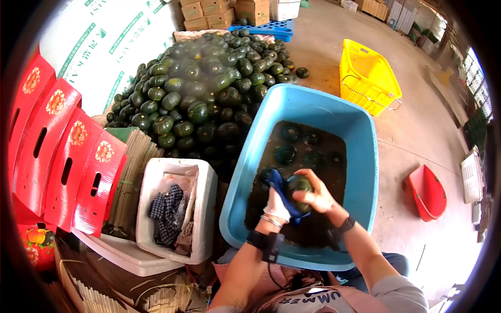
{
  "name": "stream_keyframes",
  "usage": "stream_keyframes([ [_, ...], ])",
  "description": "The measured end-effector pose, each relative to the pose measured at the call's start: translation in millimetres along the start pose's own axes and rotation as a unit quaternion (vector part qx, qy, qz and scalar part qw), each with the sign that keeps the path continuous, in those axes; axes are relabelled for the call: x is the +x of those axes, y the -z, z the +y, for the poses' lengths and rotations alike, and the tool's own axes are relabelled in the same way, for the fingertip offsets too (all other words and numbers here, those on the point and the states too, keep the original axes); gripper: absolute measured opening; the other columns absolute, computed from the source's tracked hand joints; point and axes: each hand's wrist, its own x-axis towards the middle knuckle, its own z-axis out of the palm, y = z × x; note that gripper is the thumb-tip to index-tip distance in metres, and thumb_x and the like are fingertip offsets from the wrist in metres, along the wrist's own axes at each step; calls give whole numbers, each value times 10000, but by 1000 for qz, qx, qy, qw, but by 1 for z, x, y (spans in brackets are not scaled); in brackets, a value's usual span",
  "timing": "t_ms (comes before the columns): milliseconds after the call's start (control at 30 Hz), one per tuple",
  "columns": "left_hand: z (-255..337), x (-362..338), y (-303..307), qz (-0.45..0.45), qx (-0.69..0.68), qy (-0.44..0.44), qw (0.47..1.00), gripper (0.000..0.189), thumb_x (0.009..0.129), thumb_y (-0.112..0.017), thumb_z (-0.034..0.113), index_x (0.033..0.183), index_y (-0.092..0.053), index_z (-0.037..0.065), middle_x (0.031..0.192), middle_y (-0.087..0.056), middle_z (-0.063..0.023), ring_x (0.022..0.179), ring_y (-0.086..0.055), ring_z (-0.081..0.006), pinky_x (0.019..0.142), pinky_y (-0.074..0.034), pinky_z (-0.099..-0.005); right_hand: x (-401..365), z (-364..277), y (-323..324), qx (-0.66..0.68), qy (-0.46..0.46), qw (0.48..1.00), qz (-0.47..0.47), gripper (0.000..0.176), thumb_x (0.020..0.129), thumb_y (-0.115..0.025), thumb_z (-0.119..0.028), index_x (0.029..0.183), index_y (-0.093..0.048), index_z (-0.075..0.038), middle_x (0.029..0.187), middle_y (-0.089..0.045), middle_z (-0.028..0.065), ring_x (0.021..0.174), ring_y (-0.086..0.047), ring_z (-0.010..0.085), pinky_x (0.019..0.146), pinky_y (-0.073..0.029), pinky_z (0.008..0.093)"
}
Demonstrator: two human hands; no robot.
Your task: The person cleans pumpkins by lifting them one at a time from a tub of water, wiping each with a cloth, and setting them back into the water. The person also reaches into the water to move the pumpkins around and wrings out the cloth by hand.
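Over the blue tub (369,156) of murky water, my right hand (319,197) grips a dark green squash (299,185). My left hand (276,204) is closed on a blue cloth (279,183) pressed against the squash's left side; this hand looks whitish, perhaps gloved, and is a bit blurred. Several more squashes (285,154) lie partly under the brown water beyond my hands. Dark bands with small devices are strapped on both wrists.
A big heap of green squashes (198,88) rises behind the tub at left. Red cartons (68,161) and a white foam box (206,208) with checked cloth stand left. A yellow crate (368,78) and a red basin (427,193) are on the floor at right.
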Motion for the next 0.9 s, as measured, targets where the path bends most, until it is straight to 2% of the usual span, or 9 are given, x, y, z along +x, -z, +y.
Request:
stream_keyframes([
  [133, -5, 8, 12, -151, -68, -16, 986, 628, 942, -420, 628, 1130, -601, 57, 1112, -648, -109, 986, -640, -268, 869, -540, -399, -16, -15, -10, -183, 97, 974, 86, 726, 648, -802, -370, 1239, -525, -52, 1145, -592, 165, 1068, -601, 343, 929, -485, 397],
  [167, -14, 8, 3, -20, -27, -70, 997, 592, 958, -419, 596, 1136, -597, 60, 1123, -642, -95, 1002, -631, -257, 890, -529, -391, -14, -12, -6, -209, 103, 967, 106, 728, 650, -797, -379, 1242, -527, -53, 1138, -595, 159, 1065, -604, 342, 924, -488, 398],
  [467, -11, -6, 12, -81, 84, -28, 993, 530, 964, -530, 464, 1339, -471, 93, 1255, -574, -57, 1147, -564, -211, 989, -472, -352, -7, -27, 27, -447, 246, 855, 94, 810, 528, -814, -393, 1231, -560, -82, 1174, -561, 143, 1030, -558, 342, 869, -519, 427],
  [633, -21, 16, 18, -46, 128, -36, 990, 397, 986, -505, 346, 1295, -533, 97, 1209, -601, -43, 1126, -576, -182, 978, -465, -314, -25, -68, 13, -491, 244, 835, 44, 1100, 438, -883, -291, 1413, -419, -76, 1336, -508, 184, 1138, -533, 346, 939, -453, 453],
  [700, -18, 8, -8, -4, 31, -51, 998, 373, 961, -551, 314, 1215, -581, 42, 1148, -646, -81, 1032, -633, -222, 950, -494, -335, -18, -45, 28, -256, 271, 926, 60, 1122, 480, -918, -246, 1445, -367, -85, 1405, -452, 190, 1250, -485, 325, 1018, -421, 454],
  [733, -15, 0, -15, -101, -1, -39, 994, 454, 964, -529, 407, 1236, -573, 46, 1162, -644, -85, 1034, -637, -238, 945, -506, -362, -22, -33, 22, -34, 254, 963, 84, 1103, 562, -927, -239, 1471, -317, -97, 1440, -412, 181, 1303, -442, 290, 1081, -379, 433],
  [767, -20, 4, -11, -106, 280, -194, 934, 530, 961, -489, 476, 1253, -567, 41, 1187, -638, -105, 1043, -640, -261, 931, -519, -408, -30, -30, 15, 132, 175, 970, 106, 1047, 632, -907, -246, 1478, -306, -101, 1421, -431, 149, 1294, -442, 248, 1087, -370, 397],
  [833, -21, 11, -3, -151, -16, -21, 988, 564, 957, -460, 496, 1271, -556, 38, 1199, -634, -127, 1057, -638, -271, 913, -530, -430, -36, -6, 11, 207, 97, 970, 81, 1013, 656, -888, -208, 1479, -308, -104, 1377, -462, 123, 1272, -457, 228, 1081, -366, 373],
  [900, -27, 11, -5, -118, -33, -30, 992, 570, 978, -428, 493, 1249, -552, 7, 1173, -633, -150, 1022, -644, -287, 886, -546, -400, -39, -3, -5, 273, 105, 950, 113, 958, 673, -856, -159, 1465, -320, -98, 1304, -514, 97, 1228, -481, 198, 1070, -372, 363],
])
